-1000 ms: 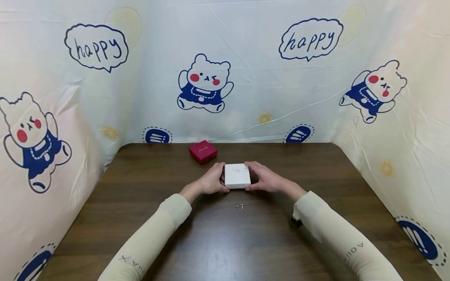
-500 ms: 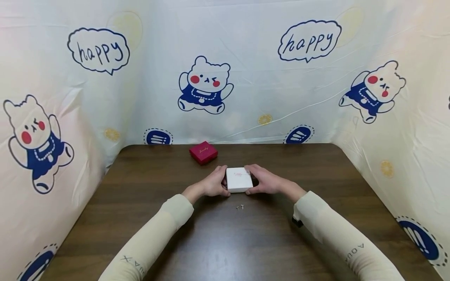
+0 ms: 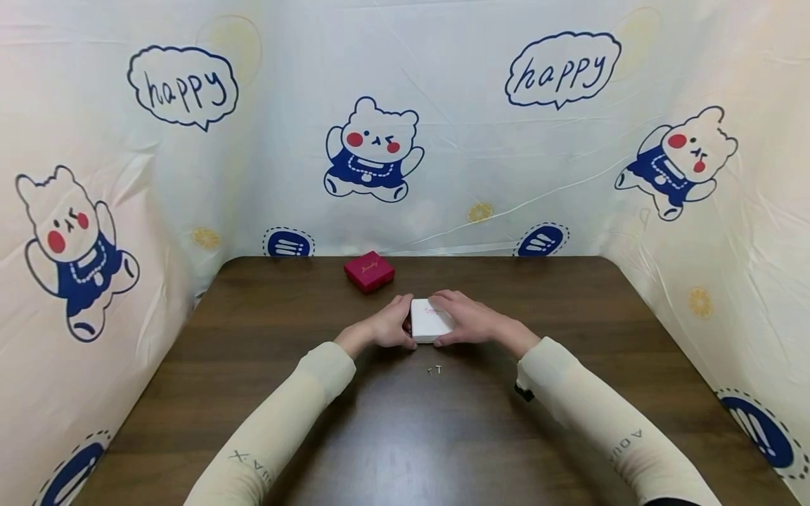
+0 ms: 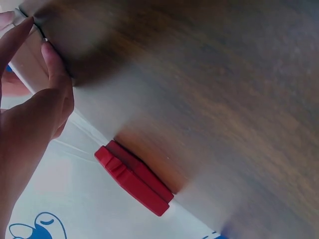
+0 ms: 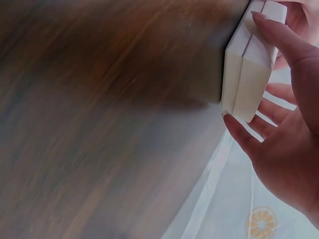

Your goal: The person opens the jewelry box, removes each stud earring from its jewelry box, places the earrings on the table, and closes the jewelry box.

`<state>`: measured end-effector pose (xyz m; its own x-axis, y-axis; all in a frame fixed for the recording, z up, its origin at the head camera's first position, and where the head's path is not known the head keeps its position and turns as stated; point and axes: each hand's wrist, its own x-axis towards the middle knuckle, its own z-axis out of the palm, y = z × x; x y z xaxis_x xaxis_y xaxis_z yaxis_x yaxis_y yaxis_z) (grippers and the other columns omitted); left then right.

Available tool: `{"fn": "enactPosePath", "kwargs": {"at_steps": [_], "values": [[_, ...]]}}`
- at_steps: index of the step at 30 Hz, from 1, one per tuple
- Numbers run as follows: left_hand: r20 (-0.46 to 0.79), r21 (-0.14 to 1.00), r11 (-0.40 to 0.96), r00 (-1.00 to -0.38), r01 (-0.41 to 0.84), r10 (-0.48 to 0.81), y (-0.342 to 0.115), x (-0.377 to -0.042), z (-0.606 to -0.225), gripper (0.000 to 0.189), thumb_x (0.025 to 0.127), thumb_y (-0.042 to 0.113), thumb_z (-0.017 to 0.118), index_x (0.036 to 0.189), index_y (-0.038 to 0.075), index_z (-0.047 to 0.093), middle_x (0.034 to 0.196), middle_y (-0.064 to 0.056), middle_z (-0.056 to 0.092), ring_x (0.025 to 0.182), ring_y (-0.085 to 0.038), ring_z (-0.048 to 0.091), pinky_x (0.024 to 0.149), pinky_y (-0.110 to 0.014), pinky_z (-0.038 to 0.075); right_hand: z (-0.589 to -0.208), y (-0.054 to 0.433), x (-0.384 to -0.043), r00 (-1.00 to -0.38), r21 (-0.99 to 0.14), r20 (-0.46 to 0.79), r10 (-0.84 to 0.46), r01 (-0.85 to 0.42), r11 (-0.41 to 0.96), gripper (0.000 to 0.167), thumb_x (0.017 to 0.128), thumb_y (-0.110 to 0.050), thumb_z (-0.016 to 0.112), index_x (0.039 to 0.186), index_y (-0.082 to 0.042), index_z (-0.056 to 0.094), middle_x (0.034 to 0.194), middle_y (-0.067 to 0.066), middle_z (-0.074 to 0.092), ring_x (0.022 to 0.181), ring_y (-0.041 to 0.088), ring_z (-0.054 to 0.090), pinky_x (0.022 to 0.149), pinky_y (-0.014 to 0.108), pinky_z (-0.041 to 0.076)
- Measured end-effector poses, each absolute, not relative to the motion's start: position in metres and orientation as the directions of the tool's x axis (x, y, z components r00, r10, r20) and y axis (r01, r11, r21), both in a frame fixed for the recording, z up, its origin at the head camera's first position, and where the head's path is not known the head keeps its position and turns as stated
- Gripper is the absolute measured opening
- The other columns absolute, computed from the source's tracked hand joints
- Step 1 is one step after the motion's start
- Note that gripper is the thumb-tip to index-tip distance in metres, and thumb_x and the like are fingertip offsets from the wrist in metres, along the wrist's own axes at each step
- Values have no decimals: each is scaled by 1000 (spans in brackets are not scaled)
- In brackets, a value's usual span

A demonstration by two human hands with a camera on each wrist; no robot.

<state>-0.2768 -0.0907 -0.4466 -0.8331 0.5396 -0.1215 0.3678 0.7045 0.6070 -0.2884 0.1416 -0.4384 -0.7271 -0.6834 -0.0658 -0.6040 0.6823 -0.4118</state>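
Observation:
A small white lidded gift box (image 3: pixel 427 325) stands on the brown table between both hands, faint pink print on its top. My left hand (image 3: pixel 387 325) grips its left side, thumb at the near corner and fingers toward the far one. From the right, my right hand (image 3: pixel 473 320) spans the box, its fingers over the top and its thumb at the near side. The right wrist view shows a seam running round the box (image 5: pixel 254 64) between lid and base. Just in front of it lie two tiny silvery T-shaped pieces (image 3: pixel 439 369).
A red gift box (image 3: pixel 370 273) with gold lettering sits behind and to the left, close to the table's far edge. A printed cloth (image 3: pixel 443 140) with bears hangs around the back and sides. The wooden tabletop (image 3: pixel 405 436) stretches toward the person.
My right hand has slid left, farther over the top of the white box. My left hand keeps its grip, and the box stays in nearly the same place. The view has shifted slightly.

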Motion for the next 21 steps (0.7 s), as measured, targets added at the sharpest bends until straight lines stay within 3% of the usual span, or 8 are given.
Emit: {"fn": "enactPosePath", "kwargs": {"at_steps": [9,21], "values": [[-139,606,707,-826,365,546,-89,-277,-447,105,79,11,87,155,-12,18,142,-29,38,128,-33,45,113,-41,38,-439,137,-291,-733,-404,-72,-677,-599,691,83,86,-44,82,150,-7,45,151,13,45,130,26,46,105,45,44],[-191,540,751,-813,381,550,-83,-273,-447,105,91,17,78,159,-10,2,152,-33,22,142,-37,38,118,-40,33,-436,139,-294,-726,-442,-102,-680,-579,685,80,87,-44,81,151,-9,45,151,12,46,127,26,48,106,46,43]]}}
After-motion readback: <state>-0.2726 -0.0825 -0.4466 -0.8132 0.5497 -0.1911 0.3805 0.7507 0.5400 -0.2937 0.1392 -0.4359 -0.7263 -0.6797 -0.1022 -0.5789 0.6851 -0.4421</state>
